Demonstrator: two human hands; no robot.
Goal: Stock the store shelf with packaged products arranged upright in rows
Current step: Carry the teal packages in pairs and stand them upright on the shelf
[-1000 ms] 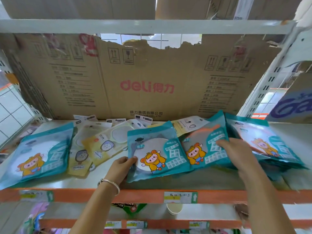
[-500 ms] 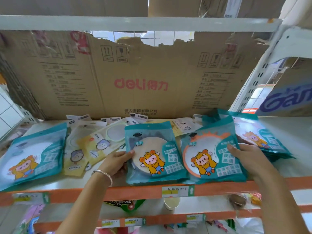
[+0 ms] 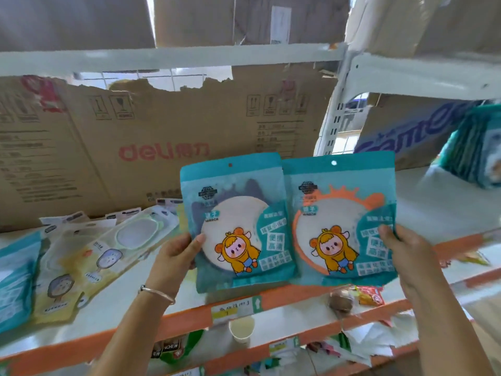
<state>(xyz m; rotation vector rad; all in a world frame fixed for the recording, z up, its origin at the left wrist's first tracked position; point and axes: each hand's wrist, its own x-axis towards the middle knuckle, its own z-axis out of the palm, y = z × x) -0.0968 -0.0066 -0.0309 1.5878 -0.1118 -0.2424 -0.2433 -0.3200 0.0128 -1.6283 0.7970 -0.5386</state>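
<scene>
The left hand (image 3: 175,257) is pinching one teal mirror packet (image 3: 238,221) by its left edge. The right hand (image 3: 408,257) is gripping a second teal mirror packet (image 3: 342,218), both upright over the shelf's (image 3: 122,308) front edge.

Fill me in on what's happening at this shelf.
A person is stocking mirror packets. The left hand grips the dark-rimmed mirror packet by its left edge. The right hand grips the orange-rimmed mirror packet by its right edge. Both are held upright, side by side, at the front of the shelf. Yellow packets lie flat to the left, in front of a deli cardboard box.
</scene>
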